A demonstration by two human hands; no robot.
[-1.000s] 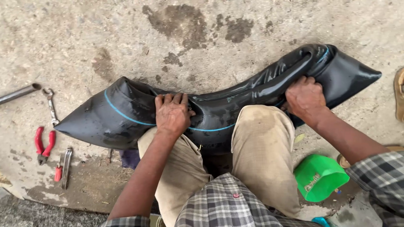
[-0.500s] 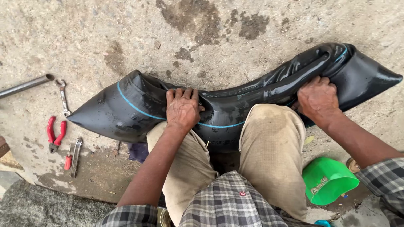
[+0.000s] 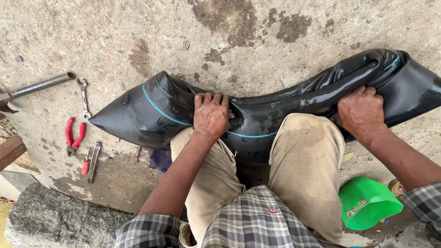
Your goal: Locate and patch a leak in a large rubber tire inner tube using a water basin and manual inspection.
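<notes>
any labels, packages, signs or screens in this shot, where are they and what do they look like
Green plastic container: on the ground at lower right, beside the person's right leg; bright green, tipped on its side, with a small pale printed label on its wall.
Black inner tube: lies across the concrete under both hands; a thin blue line runs along it, no label.
No signs, screens or other packages in view.

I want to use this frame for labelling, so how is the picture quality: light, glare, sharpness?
Head view: soft, even daylight with no hard shadows; the wet black inner tube shows pale sheen patches, strongest at its right end; the left hand, right hand and red-handled pliers are sharp, with no visible motion blur; the stone block at bottom left looks slightly softer.
</notes>
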